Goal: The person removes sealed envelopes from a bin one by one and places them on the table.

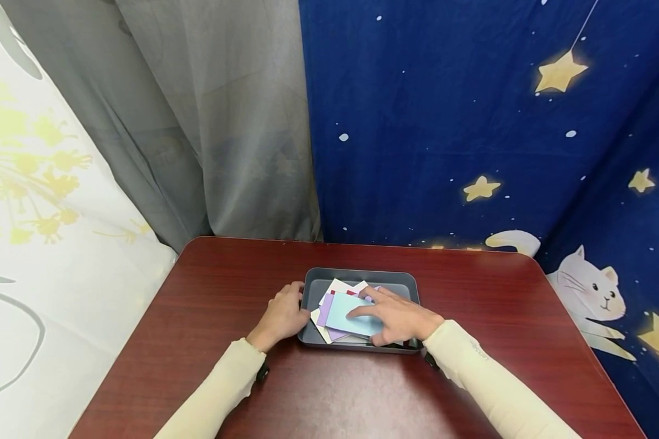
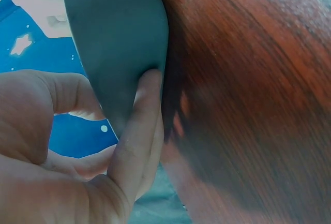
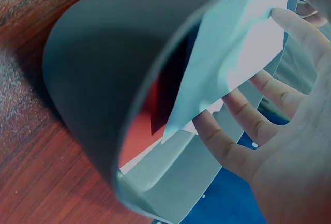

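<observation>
A dark grey tray [image 1: 399, 282] stands on the table with a loose pile of paper cards in it. My left hand [image 1: 281, 314] grips its left side, the thumb at the rim and fingers against the outer wall [image 2: 114, 38]. On top of the pile is a light blue card [image 1: 342, 314]. My right hand [image 1: 395, 314] holds this card from above, with fingers at its far edge, the index finger on its face and the thumb by the near edge. Purple cards [image 1: 323, 311], white cards [image 1: 336, 285] and a red card [image 3: 138, 133] show beneath.
The reddish-brown wooden table [image 1: 472, 299] extends around the tray on every side. Behind it hang a grey curtain [image 1: 252, 122] and a blue curtain [image 1: 417, 122] with stars and a cat. A white patterned cloth [image 1: 60, 244] hangs at the left.
</observation>
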A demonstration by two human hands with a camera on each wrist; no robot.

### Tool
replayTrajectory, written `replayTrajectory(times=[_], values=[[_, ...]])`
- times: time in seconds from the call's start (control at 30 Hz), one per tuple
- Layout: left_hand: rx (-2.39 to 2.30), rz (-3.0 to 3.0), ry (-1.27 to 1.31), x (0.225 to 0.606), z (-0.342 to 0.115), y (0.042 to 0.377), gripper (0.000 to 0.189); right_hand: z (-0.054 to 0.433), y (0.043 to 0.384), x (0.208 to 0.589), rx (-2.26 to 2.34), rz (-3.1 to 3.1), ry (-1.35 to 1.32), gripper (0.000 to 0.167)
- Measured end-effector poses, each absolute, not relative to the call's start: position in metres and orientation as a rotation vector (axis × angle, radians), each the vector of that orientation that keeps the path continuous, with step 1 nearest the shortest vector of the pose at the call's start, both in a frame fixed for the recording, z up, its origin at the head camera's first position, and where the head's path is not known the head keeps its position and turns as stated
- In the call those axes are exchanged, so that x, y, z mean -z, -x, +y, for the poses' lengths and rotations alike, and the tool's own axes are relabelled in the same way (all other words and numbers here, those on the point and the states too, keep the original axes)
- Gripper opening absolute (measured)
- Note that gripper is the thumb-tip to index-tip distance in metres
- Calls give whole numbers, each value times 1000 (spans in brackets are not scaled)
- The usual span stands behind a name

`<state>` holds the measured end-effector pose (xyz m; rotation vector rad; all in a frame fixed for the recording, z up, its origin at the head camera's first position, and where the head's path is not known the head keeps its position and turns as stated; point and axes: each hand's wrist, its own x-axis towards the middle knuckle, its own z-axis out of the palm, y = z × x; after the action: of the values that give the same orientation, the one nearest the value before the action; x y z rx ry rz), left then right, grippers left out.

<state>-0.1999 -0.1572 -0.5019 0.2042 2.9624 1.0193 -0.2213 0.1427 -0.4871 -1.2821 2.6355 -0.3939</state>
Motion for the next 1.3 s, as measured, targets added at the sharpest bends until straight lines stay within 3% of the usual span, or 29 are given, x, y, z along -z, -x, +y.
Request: replayTrajectory(times=[0.87, 1.3], values=[[-1029, 2951, -197, 503, -158, 200, 58, 143, 223, 486, 370, 2582, 1194, 57], [-1063, 2962, -223, 505, -159, 200, 57, 149, 227, 484, 339, 2725, 1326, 62]])
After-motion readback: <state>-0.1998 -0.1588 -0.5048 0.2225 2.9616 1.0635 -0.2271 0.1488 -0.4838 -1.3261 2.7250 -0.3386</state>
